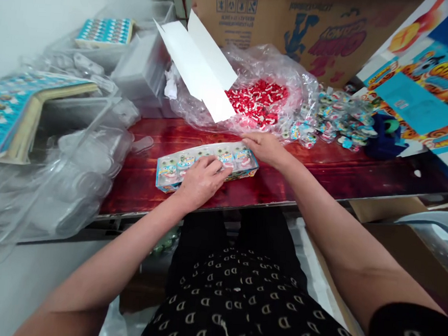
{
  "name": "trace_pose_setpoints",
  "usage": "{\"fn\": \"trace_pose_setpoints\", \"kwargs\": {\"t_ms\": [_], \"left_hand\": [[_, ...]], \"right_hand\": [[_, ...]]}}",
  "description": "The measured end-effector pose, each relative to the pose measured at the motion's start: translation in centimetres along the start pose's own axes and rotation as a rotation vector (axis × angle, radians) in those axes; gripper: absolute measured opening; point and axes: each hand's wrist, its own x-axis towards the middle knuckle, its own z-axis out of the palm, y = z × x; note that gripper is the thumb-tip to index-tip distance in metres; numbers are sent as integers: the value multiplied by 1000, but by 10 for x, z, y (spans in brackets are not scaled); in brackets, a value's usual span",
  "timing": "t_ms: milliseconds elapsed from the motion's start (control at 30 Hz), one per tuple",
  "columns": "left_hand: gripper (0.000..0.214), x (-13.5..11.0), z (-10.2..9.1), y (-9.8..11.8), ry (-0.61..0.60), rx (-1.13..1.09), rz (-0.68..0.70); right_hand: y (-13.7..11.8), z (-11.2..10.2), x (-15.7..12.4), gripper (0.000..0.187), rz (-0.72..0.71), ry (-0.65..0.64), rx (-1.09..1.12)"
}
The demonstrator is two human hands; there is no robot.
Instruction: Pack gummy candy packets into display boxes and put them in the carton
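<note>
A long printed candy box (170,172) lies on the red wooden table (303,178), filled with a row of small round packets. My left hand (202,182) rests on top of the box near its middle, fingers curled down onto the packets. My right hand (266,148) touches the box's far right end, fingers bent against its edge. Whether either hand pinches a packet is hidden by the fingers.
A clear bag of red and white candies (261,101) sits behind the box under a white cardboard flap (200,66). Loose round packets (338,119) lie to the right. Clear plastic trays (73,178) pile up at left, and cardboard cartons (295,24) stand behind.
</note>
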Motion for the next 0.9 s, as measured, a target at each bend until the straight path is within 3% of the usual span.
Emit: {"fn": "trace_pose_setpoints", "kwargs": {"t_ms": [100, 267, 433, 567, 733, 900], "left_hand": [[24, -4, 2, -12, 9, -28, 34], [25, -12, -8, -31, -11, -150, 37], [21, -12, -23, 3, -67, -323, -77], [25, -11, -8, 33, 54, -314, -195], [8, -16, 16, 37, 249, -229, -194], [3, -18, 22, 37, 258, -171, -178]], "right_hand": [[14, 2, 7, 17, 74, -103, 19], [11, -4, -28, 9, 189, -158, 238], [-6, 9, -59, 11, 442, -205, 599], [-6, 17, -65, 27, 536, -194, 756], [2, 24, -73, 38, 554, -206, 898], [5, 31, -79, 44, 494, -193, 938]]}}
